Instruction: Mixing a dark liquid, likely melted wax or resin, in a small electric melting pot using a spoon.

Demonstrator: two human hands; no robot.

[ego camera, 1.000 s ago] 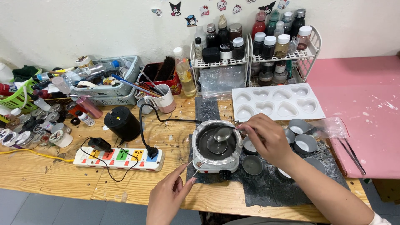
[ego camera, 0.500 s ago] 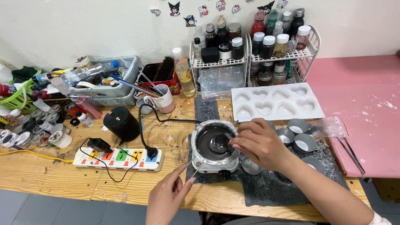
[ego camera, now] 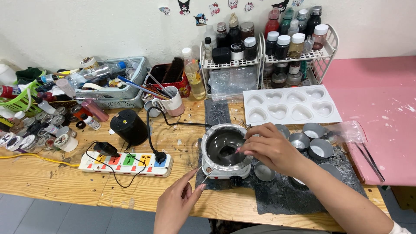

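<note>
Dipping a small spoon into the dark melt, the right hand pinches its handle over the metal melting pot, which sits on a small white hotplate at the front of the wooden table. The left hand hovers just below, its fingers closed on a thin pair of tweezers pointing toward the pot. By my judgement the work is at an early stage: the pot's contents look liquid, while the white heart-shaped mould behind it shows bare cavities and the small round tins beside the right hand look mostly unfilled; some show a pale base.

Behind the mould, a white wire rack holds bottles with dark, red, green and white caps; their labels are too small to tell. Cartoon stickers dot the wall above. Left of the pot lies a white power strip with coloured switches, and a grey basket of tubes stands further back.
</note>
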